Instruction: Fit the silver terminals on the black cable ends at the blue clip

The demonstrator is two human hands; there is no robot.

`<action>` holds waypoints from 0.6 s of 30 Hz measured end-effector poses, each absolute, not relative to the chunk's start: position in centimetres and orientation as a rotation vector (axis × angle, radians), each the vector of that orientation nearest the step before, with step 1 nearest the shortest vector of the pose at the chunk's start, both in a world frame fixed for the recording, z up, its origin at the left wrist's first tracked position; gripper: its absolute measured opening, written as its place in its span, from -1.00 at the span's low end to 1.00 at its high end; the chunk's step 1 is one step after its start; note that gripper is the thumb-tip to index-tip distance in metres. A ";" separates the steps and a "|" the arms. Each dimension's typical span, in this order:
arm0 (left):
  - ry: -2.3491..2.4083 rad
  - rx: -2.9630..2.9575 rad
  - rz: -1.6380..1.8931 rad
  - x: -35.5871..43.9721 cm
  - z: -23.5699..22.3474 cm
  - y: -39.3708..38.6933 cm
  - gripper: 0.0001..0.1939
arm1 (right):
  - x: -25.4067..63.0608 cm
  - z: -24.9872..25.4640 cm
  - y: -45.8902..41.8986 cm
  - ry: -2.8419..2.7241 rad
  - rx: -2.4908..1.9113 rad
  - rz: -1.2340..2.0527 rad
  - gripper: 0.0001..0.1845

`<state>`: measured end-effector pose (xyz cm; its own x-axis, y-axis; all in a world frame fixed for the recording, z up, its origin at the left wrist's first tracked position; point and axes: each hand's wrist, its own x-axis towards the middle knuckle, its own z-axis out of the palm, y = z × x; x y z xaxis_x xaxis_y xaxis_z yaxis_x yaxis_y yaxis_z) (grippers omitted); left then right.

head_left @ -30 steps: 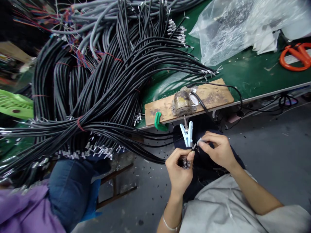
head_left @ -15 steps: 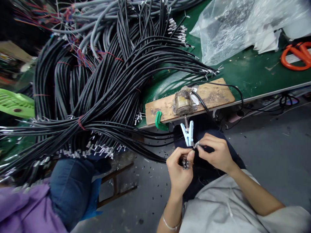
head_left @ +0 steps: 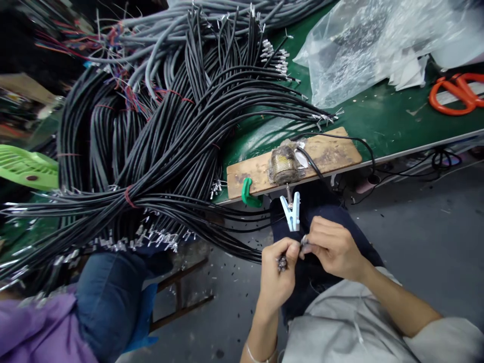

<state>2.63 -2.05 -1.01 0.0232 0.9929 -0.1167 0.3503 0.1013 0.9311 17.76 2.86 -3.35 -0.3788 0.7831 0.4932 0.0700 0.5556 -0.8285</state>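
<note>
My left hand point(head_left: 279, 267) is closed around the ends of several black cables point(head_left: 242, 249) that run in from the left. Close beside its thumb, my right hand point(head_left: 335, 248) pinches a small pale wire end point(head_left: 303, 241) between thumb and fingers. Just beyond both hands hangs a light blue clothespin point(head_left: 292, 214), fixed on the shaft of a small motor point(head_left: 284, 164). The motor sits taped to a wooden board point(head_left: 333, 151) at the table edge. A gap separates the clothespin from my fingers.
Bundles of black cables point(head_left: 151, 131) with bare ends cover the left of the green table point(head_left: 381, 113). A green clamp point(head_left: 249, 194) grips the board. Orange scissors point(head_left: 454, 96) and plastic bags point(head_left: 348, 50) lie right. Someone in a purple sleeve point(head_left: 45, 327) sits at left.
Both hands have moved down, away from the clothespin. My right fingers now pinch the wire end close against my left thumb. The camera view has shifted slightly.
</note>
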 end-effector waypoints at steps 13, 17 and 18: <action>1.319 1.377 1.223 2.3 -1.2 -1.7 -0.79 | 17.6 -2.4 6.9 -1.115 -0.756 2.199 -0.57; 1.265 1.287 1.348 2.5 -1.2 -1.8 -0.80 | 16.6 -1.3 8.4 -1.092 -0.755 1.908 -0.49; 1.240 1.254 1.385 2.4 -1.3 -1.8 -0.81 | 16.3 -1.1 8.5 -1.107 -0.719 1.885 -0.48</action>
<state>2.40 -1.79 -1.27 -0.1150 0.9851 0.1276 0.0186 -0.1263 0.9918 16.28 8.52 -1.15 -0.5047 0.8606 -0.0681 -0.3596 -0.2812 -0.8897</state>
